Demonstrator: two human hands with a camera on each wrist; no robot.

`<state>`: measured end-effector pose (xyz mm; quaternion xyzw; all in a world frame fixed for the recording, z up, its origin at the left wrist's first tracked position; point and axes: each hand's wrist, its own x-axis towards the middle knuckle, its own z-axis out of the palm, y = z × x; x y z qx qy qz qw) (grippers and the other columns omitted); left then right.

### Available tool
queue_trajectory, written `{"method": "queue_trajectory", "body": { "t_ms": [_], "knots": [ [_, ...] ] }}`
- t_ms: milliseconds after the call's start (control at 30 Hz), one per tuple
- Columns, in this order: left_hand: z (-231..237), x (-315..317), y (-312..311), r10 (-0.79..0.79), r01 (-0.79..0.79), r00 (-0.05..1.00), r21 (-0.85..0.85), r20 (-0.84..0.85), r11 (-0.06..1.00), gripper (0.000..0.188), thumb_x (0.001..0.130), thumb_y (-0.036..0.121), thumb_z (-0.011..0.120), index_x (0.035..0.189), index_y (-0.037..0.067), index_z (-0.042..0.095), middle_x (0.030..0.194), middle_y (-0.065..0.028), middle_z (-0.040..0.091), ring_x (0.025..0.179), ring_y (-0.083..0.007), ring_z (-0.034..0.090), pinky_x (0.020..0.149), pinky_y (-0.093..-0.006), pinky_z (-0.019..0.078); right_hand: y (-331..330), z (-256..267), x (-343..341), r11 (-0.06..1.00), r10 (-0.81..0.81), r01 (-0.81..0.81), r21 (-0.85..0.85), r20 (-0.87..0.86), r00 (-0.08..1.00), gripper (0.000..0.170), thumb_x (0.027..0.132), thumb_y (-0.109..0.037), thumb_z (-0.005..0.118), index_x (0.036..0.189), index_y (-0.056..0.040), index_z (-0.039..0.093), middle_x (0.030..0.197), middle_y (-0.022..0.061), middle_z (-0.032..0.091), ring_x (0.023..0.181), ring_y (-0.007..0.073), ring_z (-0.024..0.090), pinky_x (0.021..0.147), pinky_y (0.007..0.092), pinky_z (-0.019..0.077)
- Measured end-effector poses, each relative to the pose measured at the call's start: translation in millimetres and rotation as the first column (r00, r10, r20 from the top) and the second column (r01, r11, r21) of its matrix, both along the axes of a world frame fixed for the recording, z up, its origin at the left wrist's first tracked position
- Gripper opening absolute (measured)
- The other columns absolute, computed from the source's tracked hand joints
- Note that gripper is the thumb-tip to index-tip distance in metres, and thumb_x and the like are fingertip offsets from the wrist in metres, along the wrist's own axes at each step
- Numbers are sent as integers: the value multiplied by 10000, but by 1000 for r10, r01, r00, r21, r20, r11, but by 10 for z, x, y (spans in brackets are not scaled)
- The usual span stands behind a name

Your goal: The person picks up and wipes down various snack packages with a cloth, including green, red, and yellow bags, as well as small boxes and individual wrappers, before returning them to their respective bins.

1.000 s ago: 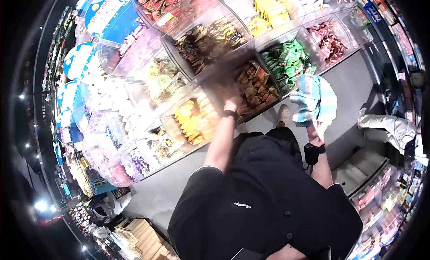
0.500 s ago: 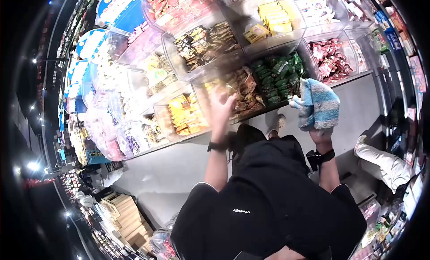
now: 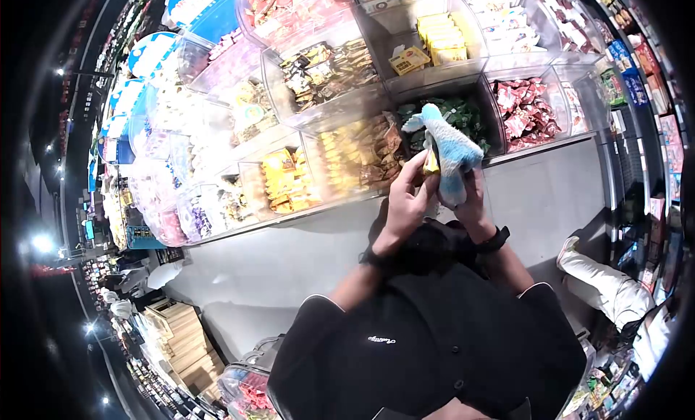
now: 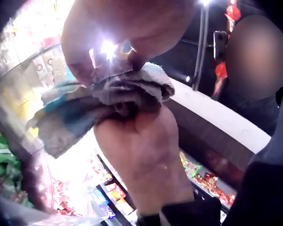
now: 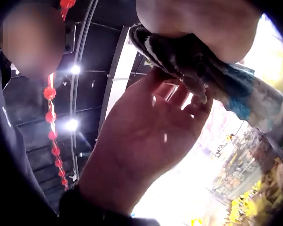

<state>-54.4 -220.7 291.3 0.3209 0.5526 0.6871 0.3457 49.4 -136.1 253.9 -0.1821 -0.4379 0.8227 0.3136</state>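
Observation:
In the head view a blue-and-white striped cloth point(image 3: 452, 152) is up in front of the body, over the front edge of the candy bins. My right hand point(image 3: 472, 201) grips it from below, the fingers mostly hidden by its folds. Close against its left side, my left hand point(image 3: 407, 203) pinches a small yellow packet point(image 3: 431, 163) between thumb and fingers. Bunched folds of the cloth point(image 4: 70, 113) lie between both hands in the left wrist view. From the right wrist side, the left hand's curled fingers point(image 5: 179, 96) reach up to the cloth's edge.
Clear-walled bins of wrapped sweets fill the front: green packets point(image 3: 452, 116) behind the cloth, red ones point(image 3: 523, 109) to the right, yellow ones point(image 3: 288, 181) to the left. A person in pale trousers point(image 3: 604, 282) is low at the right. Wooden crates point(image 3: 181, 340) stand at lower left.
My left hand has come away from the bins, moving right to the cloth, a yellow packet showing in its fingers. The right hand has brought the cloth left and in front of the body.

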Motion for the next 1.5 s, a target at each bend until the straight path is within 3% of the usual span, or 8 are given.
{"method": "queue_trajectory", "body": {
  "t_ms": [267,400,500,567,600,933,1067,1500],
  "knots": [
    [-59,30,122,109,-137,951,79,288,987,429,928,87,595,1315,-6,434,1183,-93,567,1041,-136,562,903,-282,462,-117,190,124,964,1,-16,265,58,998,422,961,-172,499,1342,-70,349,1213,59,466,1028,126,489,881,279,434],
    [-211,106,56,201,-203,918,28,-341,979,468,781,-6,692,1225,1,546,1135,-133,590,1056,-246,556,904,-343,462,8,-179,147,941,-63,-23,338,242,968,435,965,-194,493,1353,-52,358,1210,88,511,1022,174,556,829,305,502],
    [-94,62,68,192,-196,805,54,-562,979,515,711,-36,695,1207,8,565,1148,-161,582,1068,-337,528,929,-399,426,160,-354,235,487,-177,-277,828,404,897,421,972,-210,474,1351,-51,387,1223,113,537,1056,223,583,872,362,520],
    [-112,-32,54,217,-228,718,71,-661,971,545,675,-49,690,1201,8,560,1144,-158,584,1058,-340,529,923,-402,428,85,-247,215,918,76,-136,372,173,982,385,974,-183,464,1335,-60,408,1178,122,566,1007,240,613,835,371,546],
    [-138,-73,42,234,-254,684,75,-691,964,550,668,-55,684,1199,8,557,1140,-156,585,1053,-342,528,920,-406,429,28,-156,192,900,90,-182,-396,-239,967,370,974,-164,459,1327,-64,415,1160,126,576,989,247,622,825,377,554],
    [-1642,-1151,-658,364,-681,629,-262,-687,684,425,761,127,695,1141,-5,555,961,-178,639,917,-369,602,833,-418,476,502,-1260,1150,907,-74,-37,-420,-246,967,407,964,-377,457,1272,-116,511,1191,56,589,1059,220,576,925,398,465],
    [-1757,-1537,-842,127,-814,277,-162,-953,557,481,748,147,719,1166,-12,541,995,-200,630,946,-331,604,828,-398,483,640,-1385,1453,898,-116,56,-435,-113,987,453,954,-429,450,1294,-135,501,1220,28,583,1093,222,559,933,412,454],
    [-1927,-1606,-928,-189,-362,864,-837,-467,410,595,762,280,742,1217,1,478,1127,-221,547,1003,-317,597,795,-402,516,455,-1345,1279,837,-202,104,-537,-127,971,363,941,-385,479,1195,-140,565,1108,10,613,959,190,574,831,346,467]
  ]
}}
